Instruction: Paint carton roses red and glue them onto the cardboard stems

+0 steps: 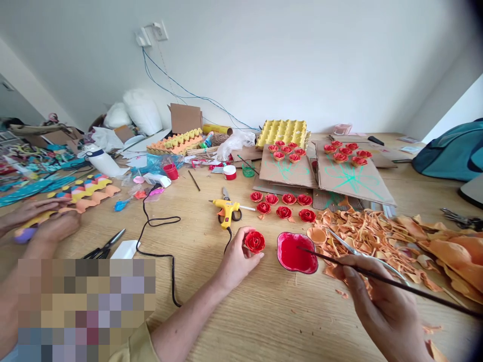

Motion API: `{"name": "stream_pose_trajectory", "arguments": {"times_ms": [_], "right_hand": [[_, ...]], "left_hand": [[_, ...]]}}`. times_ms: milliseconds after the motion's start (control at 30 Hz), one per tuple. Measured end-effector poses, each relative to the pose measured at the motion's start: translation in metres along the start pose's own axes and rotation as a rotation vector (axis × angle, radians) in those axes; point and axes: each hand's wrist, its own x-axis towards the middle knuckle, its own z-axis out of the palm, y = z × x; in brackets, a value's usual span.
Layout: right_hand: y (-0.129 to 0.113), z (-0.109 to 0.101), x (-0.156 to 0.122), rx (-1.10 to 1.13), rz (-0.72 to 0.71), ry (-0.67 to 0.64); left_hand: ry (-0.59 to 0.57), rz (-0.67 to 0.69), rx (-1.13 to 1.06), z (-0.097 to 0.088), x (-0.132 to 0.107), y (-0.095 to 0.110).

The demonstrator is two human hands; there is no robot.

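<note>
Red rose [254, 242], lower centre of the frame: who has it?

I do! My left hand [239, 257] closes around its side, thumb below, fingers above. I can't tell whether the base rests on the worktop [211, 317].

And why hold it by the edge?

Probably to leave the coiled middle uncovered. Look, the petals face up and I can see right into them.

Over to the right hand [381, 301]!

It's pinching a long dark brush [362, 272], the handle slanting off the right edge of the frame. Tip over the dish [294, 235] now, aimed at the red paint [296, 257]; dipped or hovering, I can't tell.

Handy spot for that dish?

Seems so: it sits between my two hands, near the rose, so the reach is short.

What about the loose roses [284, 212] above centre?

Seven of them, face up in two uneven rows, mostly spaced apart, perhaps so they don't rub.

And all that orange stuff on the right?

Scraps [366, 231], heaped beside the dish, maybe to free the space in front of me. The yellow glue gun [226, 212] lies beyond my left hand, neither hand touching it.
</note>
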Motion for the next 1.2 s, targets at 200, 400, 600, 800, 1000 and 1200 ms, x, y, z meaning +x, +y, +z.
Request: {"name": "stream_pose_trajectory", "arguments": {"times_ms": [200, 400, 600, 800, 1000, 1200], "right_hand": [[-0.006, -0.004, 0.002, 0.009, -0.065, -0.027], [-0.012, -0.008, 0.007, -0.014, -0.097, -0.083], [-0.014, -0.003, 0.007, 0.054, -0.094, -0.147], [-0.026, -0.003, 0.012, 0.154, -0.168, -0.281], [-0.040, 0.001, 0.012, 0.176, -0.219, -0.351], [-0.042, 0.007, 0.005, 0.214, -0.255, -0.307]], "left_hand": [[0.002, -0.044, -0.028, -0.002, 0.001, 0.003], [-0.002, -0.072, -0.025, 0.002, 0.002, 0.002], [0.009, -0.022, -0.056, 0.004, 0.002, 0.000], [0.000, -0.024, -0.052, 0.005, -0.001, 0.004], [-0.041, -0.006, -0.087, 0.005, -0.007, 0.009], [-0.044, 0.060, -0.003, 0.005, -0.013, 0.017]]}}
